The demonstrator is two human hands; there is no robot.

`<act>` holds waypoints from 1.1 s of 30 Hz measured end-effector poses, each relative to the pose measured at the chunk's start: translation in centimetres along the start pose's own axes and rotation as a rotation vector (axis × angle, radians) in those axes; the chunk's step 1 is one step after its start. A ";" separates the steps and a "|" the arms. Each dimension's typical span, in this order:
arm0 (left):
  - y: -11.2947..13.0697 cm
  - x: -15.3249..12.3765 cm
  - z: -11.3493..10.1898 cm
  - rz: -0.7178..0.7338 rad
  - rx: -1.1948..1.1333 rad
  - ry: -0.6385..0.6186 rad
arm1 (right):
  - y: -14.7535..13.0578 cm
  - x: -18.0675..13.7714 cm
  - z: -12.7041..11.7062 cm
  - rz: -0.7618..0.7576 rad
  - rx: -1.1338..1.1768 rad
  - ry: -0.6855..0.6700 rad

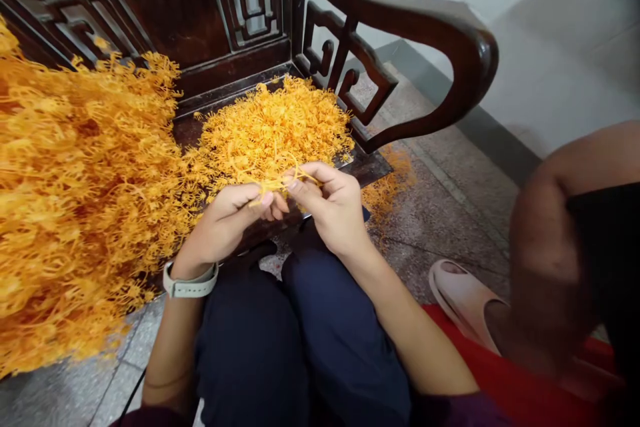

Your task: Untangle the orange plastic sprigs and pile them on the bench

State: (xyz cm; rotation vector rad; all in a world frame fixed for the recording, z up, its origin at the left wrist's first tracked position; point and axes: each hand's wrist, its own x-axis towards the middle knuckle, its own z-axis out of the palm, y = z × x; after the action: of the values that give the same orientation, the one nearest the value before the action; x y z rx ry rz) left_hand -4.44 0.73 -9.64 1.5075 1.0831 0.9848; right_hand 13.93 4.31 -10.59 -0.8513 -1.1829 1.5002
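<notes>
1. Orange curly strands, material not certain: a small tuft of orange strands (280,181) held between both hands, over the person's knees and just in front of the chair seat.
2. Left hand (227,223): half closed, fingers curled, pinching one side of the tuft. Pale watch strap (190,287) on the wrist.
3. Right hand (325,207): half closed, thumb and fingers pinching the other side of the tuft.
4. Large heap of orange strands (85,180): left of the left hand, hanging past the seat edge.
5. Smaller heap of orange strands (273,130): on the seat, directly ahead of the hands.
6. Dark wooden armchair (440,33): carved fretwork back and side, curved armrest.
7. Speckled stone floor (450,227): a scatter of orange strands (387,180) beside the chair.
8. Navy trousers (250,353): on the person's lap, below the hands.
9. Co-worker's blurred arm (545,260): far right, with a black sleeve (605,260), above a pale slide sandal (463,300) and red cloth (500,353).
</notes>
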 end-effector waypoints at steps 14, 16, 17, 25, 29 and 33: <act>0.2 0.3 1.3 0.042 0.047 0.356 | 0.2 0.1 -0.3 0.043 -0.016 -0.082; -0.3 0.3 1.3 0.071 0.046 0.427 | 0.3 0.1 -0.3 0.061 0.005 -0.087; -0.6 0.3 1.3 0.082 0.034 0.453 | 0.3 0.2 -0.3 0.071 0.013 -0.092; -0.3 0.1 1.0 -0.008 0.040 0.274 | 0.3 0.2 0.1 0.129 0.041 -0.149; 0.0 0.1 0.9 -0.007 0.053 0.231 | 0.6 0.3 -0.1 0.160 0.090 -0.080; -0.6 0.2 1.0 -0.030 0.000 0.359 | 0.6 0.3 -0.2 0.187 0.135 -0.110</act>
State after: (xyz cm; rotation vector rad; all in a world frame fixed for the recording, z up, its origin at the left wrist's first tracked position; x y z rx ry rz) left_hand -3.54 0.69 -10.42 1.3388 1.3516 1.2655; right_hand 13.88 4.70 -11.26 -0.8145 -1.0904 1.7775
